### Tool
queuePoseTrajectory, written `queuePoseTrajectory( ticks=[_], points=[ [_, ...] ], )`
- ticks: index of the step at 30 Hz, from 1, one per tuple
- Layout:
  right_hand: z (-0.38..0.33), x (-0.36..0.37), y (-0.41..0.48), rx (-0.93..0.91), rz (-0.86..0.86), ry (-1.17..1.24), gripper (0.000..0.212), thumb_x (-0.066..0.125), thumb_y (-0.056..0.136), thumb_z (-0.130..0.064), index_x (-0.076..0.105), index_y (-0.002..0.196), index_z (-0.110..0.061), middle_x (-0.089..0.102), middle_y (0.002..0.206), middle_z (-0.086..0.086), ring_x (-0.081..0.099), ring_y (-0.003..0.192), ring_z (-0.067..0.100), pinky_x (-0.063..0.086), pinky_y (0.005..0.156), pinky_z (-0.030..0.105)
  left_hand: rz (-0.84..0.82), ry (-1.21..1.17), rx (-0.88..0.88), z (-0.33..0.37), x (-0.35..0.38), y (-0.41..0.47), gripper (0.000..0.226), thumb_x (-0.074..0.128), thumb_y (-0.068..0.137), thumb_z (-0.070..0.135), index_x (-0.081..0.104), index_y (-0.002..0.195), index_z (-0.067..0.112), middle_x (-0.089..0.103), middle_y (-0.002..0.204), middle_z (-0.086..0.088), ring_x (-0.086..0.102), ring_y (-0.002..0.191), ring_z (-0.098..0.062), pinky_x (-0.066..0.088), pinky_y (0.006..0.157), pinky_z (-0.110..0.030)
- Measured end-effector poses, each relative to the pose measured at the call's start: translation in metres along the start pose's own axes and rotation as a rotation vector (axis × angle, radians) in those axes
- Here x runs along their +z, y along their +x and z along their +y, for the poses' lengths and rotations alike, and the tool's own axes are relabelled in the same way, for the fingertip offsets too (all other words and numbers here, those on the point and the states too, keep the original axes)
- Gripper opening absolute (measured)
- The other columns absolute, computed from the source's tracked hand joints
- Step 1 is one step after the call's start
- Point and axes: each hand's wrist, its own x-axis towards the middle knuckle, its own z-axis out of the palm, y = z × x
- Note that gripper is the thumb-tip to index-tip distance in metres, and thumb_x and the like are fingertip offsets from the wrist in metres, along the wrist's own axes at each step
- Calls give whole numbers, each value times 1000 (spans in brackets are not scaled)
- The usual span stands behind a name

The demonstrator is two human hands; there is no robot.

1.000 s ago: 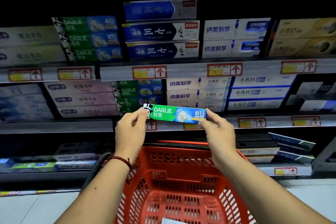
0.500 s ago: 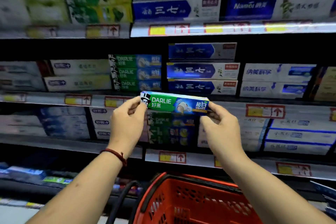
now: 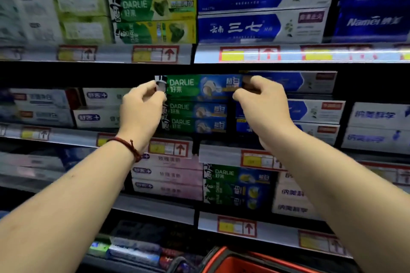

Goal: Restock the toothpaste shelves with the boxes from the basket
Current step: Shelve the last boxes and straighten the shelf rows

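Note:
A green and blue Darlie toothpaste box (image 3: 199, 86) is held level by its two ends. My left hand (image 3: 142, 108) pinches its left end and my right hand (image 3: 261, 104) pinches its right end. The box is just above a stack of matching Darlie boxes (image 3: 195, 117) on the middle shelf (image 3: 168, 147), at the top of that stack; whether it rests on them I cannot tell. The red basket (image 3: 224, 257) shows only its rim at the bottom edge.
Blue and white boxes (image 3: 310, 113) stand right of the Darlie stack, white boxes (image 3: 97, 106) to its left. The shelf above (image 3: 288, 53) carries more Darlie and blue boxes. Lower shelves hold pink boxes (image 3: 168, 175) and another Darlie stack (image 3: 235, 186).
Both hands have lifted the Darlie box up from above the basket and carried it forward to the top of the matching stack on the middle shelf. The view has tilted upward.

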Motion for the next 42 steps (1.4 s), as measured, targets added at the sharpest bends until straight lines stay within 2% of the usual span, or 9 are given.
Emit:
queuePoseTrajectory(
  ticks=[3,7,9,12,17,25,32,37,42],
  points=[
    [-8,10,15,46,36,22,11,63,91,-15,57,88,-6,46,69,2,39,58,14,35,57,33,-20,70,4,5,4,20,28,63,88,17,72,114,13,64,119,1,58,105,-17,50,94,-33],
    [-16,20,28,67,55,45,24,67,84,-16,56,88,5,45,79,7,40,71,20,36,64,37,-50,112,-15,13,7,35,12,60,75,19,53,74,9,52,81,-6,44,71,-21,36,66,-33],
    [-19,22,32,105,46,60,16,66,86,-13,50,85,-9,40,80,7,37,73,20,33,65,37,-56,97,-49,14,9,44,10,61,76,12,51,76,11,50,79,-7,43,72,-20,35,67,-33],
    [-20,23,37,176,11,53,18,63,91,-11,56,99,4,44,90,8,40,79,20,35,66,34,-60,64,-105,8,13,57,12,54,80,4,48,84,13,45,83,-8,42,77,-18,33,68,-35],
    [-18,27,39,197,-25,0,27,59,93,-8,39,77,-15,40,78,3,38,69,14,33,58,29,-81,96,-122,-11,10,57,21,52,75,10,58,93,3,51,88,-9,50,80,-21,40,68,-36],
    [-18,20,37,176,-37,-49,10,63,92,-10,53,92,-10,57,116,10,55,101,19,49,97,47,-183,231,-90,1,12,50,20,62,93,11,64,112,6,66,100,-10,59,85,-22,45,70,-28],
    [-6,3,26,34,-17,-197,21,67,85,-14,55,86,3,60,82,18,57,72,26,50,64,39,-122,603,85,20,10,28,41,63,93,28,56,127,7,56,126,-15,56,113,-33,45,98,-38],
    [6,-28,-11,-129,-208,-384,46,69,93,-24,61,136,-10,63,134,5,59,122,20,44,97,24,-172,509,247,27,16,-35,38,64,92,19,65,129,14,66,125,-4,60,111,-17,42,96,-22],
    [28,-63,-48,-103,-317,-456,56,71,93,-33,53,144,-16,58,140,1,56,125,18,43,100,28,-346,567,212,25,34,-83,44,64,97,29,57,138,16,58,140,-2,53,129,-20,37,106,-26]
  ],
)
